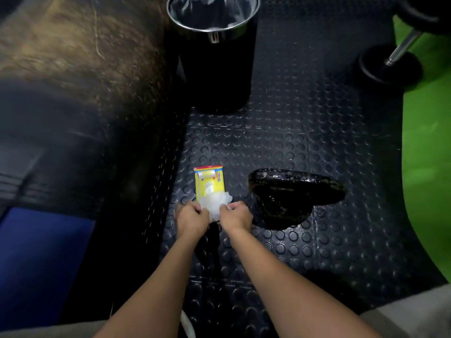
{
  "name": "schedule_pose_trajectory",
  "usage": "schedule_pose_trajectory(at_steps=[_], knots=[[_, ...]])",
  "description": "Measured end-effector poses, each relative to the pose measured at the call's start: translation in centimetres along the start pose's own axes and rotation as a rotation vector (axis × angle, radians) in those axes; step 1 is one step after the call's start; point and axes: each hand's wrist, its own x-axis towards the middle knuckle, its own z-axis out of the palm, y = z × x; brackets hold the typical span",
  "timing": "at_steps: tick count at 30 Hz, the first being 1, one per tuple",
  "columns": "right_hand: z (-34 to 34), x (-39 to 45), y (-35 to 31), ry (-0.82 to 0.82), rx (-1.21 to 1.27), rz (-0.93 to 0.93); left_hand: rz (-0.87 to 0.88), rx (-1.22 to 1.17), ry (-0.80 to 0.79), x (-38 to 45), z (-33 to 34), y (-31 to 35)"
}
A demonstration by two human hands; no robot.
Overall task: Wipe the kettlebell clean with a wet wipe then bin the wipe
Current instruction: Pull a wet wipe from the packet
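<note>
Both my bare forearms enter from the bottom edge and converge at the centre of the frame. My left hand (pixel 192 219) and right hand (pixel 235 215) are seen from the back, knuckles up, fingers curled under. Between them they pinch a white wet wipe (pixel 214 203), thin, crumpled and slightly translucent, one hand on each side edge. The wipe is partly drawn out of a small flat yellow packet (pixel 209 182) with a red top strip, which lies just beyond my hands on the floor.

The floor (pixel 280 142) is a dark rubber mat with raised round studs in regular rows. Right of centre, just beside my right hand, sits the kettlebell (pixel 290 193): black, rough-surfaced, glossy in patches, with its flat oval upper part toward the camera.

Further off, at top centre, stands the bin (pixel 214 69), a dark cylinder with a shiny metal rim and a clear plastic liner. At the upper right, a black disc weight (pixel 390 67) with a chrome bar rests at the border of a bright green surface (pixel 429 142).
</note>
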Motion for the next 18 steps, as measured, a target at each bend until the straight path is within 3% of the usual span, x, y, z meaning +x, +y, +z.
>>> schedule_pose_trajectory(at_steps=[5,11,14,18], knots=[[-0.9,-2.7,-0.8,0.008,0.038,-0.085,-0.095,-0.294,0.147,-3.5,-0.9,1.3],[-4.8,-9.4,-3.1,0.015,0.273,-0.423,-0.186,-0.848,0.377,-8.6,-4.0,6.2],[-8.4,-12.5,-5.0,0.043,0.356,-0.613,-0.053,-1.032,0.259,-9.7,-6.5,8.8],[-13.4,-13.4,-6.4,0.142,0.464,-0.704,0.178,-0.908,-0.022,-9.9,-8.7,12.2]])
